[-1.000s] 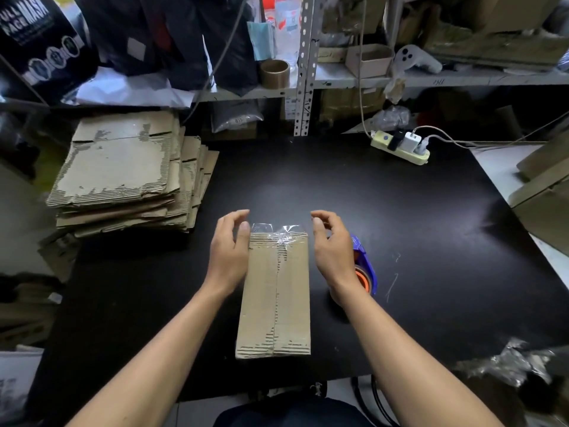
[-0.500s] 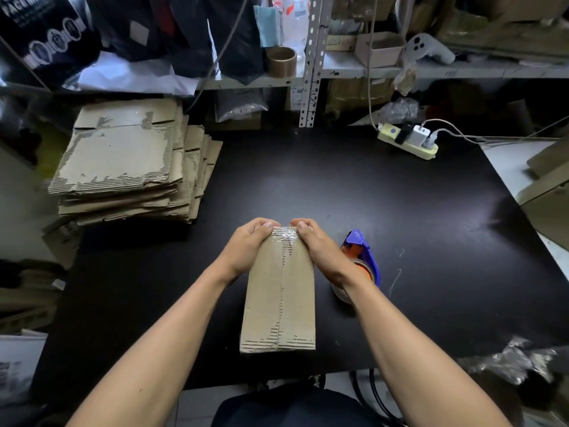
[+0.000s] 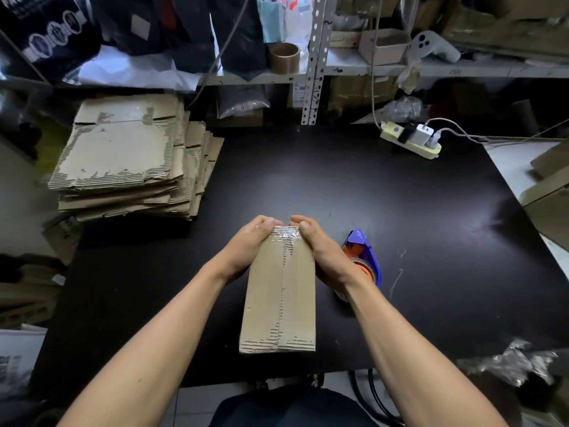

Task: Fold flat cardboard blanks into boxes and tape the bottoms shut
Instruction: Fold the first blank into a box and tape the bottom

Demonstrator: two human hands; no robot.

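Note:
A narrow brown cardboard box [image 3: 278, 291] stands on the black table [image 3: 400, 211] with its taped bottom seam facing up. Clear tape [image 3: 286, 234] runs along the seam and wrinkles over the far edge. My left hand [image 3: 246, 245] grips the far left corner, fingers curled over the end and thumb on top. Opposite it, my right hand [image 3: 323, 251] grips the far right corner the same way. A purple and orange tape dispenser [image 3: 365, 257] lies on the table just right of my right wrist, partly hidden by it.
A stack of flat cardboard blanks [image 3: 129, 155] lies at the table's left rear. A power strip [image 3: 411, 140] with plugs sits at the back right. Metal shelving with clutter and a tape roll [image 3: 284, 57] rises behind. More cardboard [image 3: 551, 192] leans at the right; crumpled plastic [image 3: 511, 362] lies front right.
Both hands moved inward from the box's sides and closed over its far end, folding the loose tape tail down over the edge. The box stayed in place.

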